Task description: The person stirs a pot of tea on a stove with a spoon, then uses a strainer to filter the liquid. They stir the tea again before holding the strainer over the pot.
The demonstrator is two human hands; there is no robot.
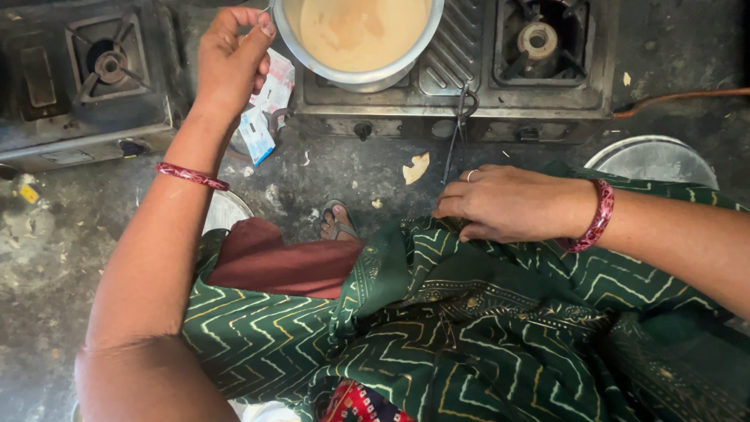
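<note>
From my seat I read the left hand (230, 62) as up at the pot (353, 79). Thumb and forefinger are closed in a pinch at the near-left edge of its rim and the other fingers are curled behind them. Whether they grip the bare lip or a small handle there, I cannot tell. The pot sits on the left burner of the stove (539, 101), directly beyond those fingertips, and is filled well up with a pale brown milky liquid (359, 31). Just below the pinching fingers lies a torn white and blue packet (262, 117), and further out on that side is a second stove (86, 86). The right hand (508, 203) rests palm down on the green patterned cloth (469, 312) over the lap. Its fingers lie together and are bent at the tips, but I cannot tell whether they pinch a fold. Metal tongs (459, 129) hang from the stove's front edge just ahead of those fingertips, not touching them. A steel plate (656, 156) lies beyond the wrist. I judge the step in hand to be steadying or taking hold of the pot at its rim. With the liquid this high and only a two-finger grip, any lift or tilt calls for a firmer hold, probably with the tongs or the cloth, and a slow, level motion. Otherwise the liquid could slop over the rim toward the lap.
</note>
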